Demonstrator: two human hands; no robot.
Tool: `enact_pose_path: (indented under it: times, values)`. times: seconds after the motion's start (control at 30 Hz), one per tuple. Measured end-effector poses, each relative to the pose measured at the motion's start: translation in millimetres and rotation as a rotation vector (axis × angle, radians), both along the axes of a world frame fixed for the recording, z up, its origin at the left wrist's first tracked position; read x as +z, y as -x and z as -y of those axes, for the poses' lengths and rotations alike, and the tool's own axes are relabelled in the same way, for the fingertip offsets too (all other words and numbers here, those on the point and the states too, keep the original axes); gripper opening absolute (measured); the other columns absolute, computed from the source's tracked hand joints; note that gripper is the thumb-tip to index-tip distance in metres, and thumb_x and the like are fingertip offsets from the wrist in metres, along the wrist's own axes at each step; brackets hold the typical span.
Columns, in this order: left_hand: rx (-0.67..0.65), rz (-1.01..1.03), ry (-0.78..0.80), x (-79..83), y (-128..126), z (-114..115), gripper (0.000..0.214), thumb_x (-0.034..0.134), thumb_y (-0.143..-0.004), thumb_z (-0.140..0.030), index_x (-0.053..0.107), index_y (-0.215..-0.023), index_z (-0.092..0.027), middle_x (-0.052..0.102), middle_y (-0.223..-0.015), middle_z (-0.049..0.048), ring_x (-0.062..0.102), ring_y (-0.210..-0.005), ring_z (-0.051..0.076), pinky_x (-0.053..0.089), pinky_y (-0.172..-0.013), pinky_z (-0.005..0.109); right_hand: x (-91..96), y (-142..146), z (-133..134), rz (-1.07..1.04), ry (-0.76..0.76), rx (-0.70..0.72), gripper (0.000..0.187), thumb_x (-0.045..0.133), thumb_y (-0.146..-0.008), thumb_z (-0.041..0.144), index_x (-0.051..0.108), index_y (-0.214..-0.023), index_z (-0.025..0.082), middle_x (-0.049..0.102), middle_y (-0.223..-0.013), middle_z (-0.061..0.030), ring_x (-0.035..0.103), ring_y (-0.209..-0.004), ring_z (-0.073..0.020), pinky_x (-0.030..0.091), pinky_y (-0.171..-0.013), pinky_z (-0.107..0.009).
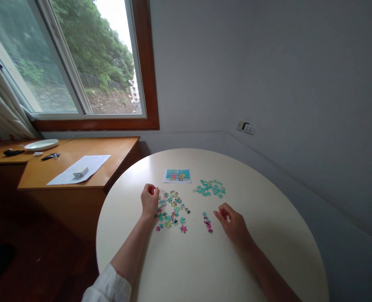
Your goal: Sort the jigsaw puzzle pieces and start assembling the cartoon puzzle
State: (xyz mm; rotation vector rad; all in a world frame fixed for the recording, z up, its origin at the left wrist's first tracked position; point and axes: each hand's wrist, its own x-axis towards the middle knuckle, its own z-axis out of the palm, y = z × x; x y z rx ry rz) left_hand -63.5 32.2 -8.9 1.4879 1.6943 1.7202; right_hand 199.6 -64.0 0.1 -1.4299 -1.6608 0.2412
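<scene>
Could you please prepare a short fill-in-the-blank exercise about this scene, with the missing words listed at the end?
1. The strip lies to the ____ of the mixed pieces.
2. Of the strip and the mixed pieces, the right hand is nearer to the ____.
3. On the desk, a boxy white object rests on a sheet of ____.
4. From the camera, the picture lies ____ away than the mixed pieces.

Missing words: right; strip; paper; farther.

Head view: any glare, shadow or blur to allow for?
Head view: sky washes out white in the window; the round table carries a pale sheen toward its far left; the floor at lower left sinks into darkness; puzzle pieces look small, their edges soft.
</scene>
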Motion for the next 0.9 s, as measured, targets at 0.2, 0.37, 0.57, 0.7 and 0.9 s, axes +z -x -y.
enact_pose_path:
  times: [0.2, 0.37, 0.57, 0.7, 0.9]
  values:
    - [-0.017, 0.014, -0.009, 1.9, -2, 3, 0.014, 0.053, -0.068, -0.025, 0.043, -0.061, -0.020, 0.036, -0.050, -0.0067, 0.036, -0.049, 0.010, 0.030, -0.050, 0.023, -1.2, 1, 2, -0.047, 0.040, -0.047, 0.038, 0.057, -0.070, 0.048, 0.038, -0.051, 0.022, 0.042, -0.047, 0.0046, 0.038, -0.046, -0.0106, 0.034, -0.046, -0.024]
    - [-0.010, 0.025, -0.002, 3.0, -1, 5, 0.014, 0.053, -0.068, -0.025, 0.043, -0.061, -0.020, 0.036, -0.051, -0.0065, 0.036, -0.050, 0.010, 0.030, -0.050, 0.023, -1.3, 2, 3, -0.054, 0.055, -0.036, 0.044, 0.060, -0.066, 0.055, 0.036, -0.049, 0.021, 0.037, -0.046, 0.0062, 0.033, -0.044, -0.0091, 0.032, -0.043, -0.022]
    - [-0.018, 0.053, 0.005, 8.3, -1, 9, 0.015, 0.054, -0.067, -0.024, 0.042, -0.060, -0.020, 0.036, -0.050, -0.0068, 0.036, -0.049, 0.010, 0.029, -0.049, 0.022, -3.7, 2, 3, -0.045, 0.056, -0.042, 0.050, 0.059, -0.065, 0.060, 0.031, -0.049, 0.022, 0.034, -0.046, 0.0065, 0.031, -0.044, -0.0089, 0.030, -0.044, -0.023]
    - [-0.026, 0.067, -0.002, 11.7, -3, 12, 0.015, 0.054, -0.067, -0.024, 0.042, -0.060, -0.020, 0.037, -0.051, -0.0065, 0.037, -0.049, 0.010, 0.030, -0.050, 0.022, -3.6, 2, 3, -0.037, 0.058, -0.041, 0.051, 0.058, -0.065, 0.061, 0.029, -0.049, 0.022, 0.032, -0.047, 0.0066, 0.030, -0.044, -0.0087, 0.029, -0.044, -0.023]
    - [-0.056, 0.073, 0.001, 12.5, -6, 15, 0.014, 0.054, -0.067, -0.023, 0.043, -0.060, -0.020, 0.038, -0.052, -0.0064, 0.037, -0.050, 0.010, 0.031, -0.049, 0.022, -3.8, 3, 4, -0.049, 0.055, -0.016, 0.052, 0.056, -0.067, 0.061, 0.026, -0.049, 0.022, 0.031, -0.047, 0.0066, 0.029, -0.044, -0.0088, 0.029, -0.044, -0.023]
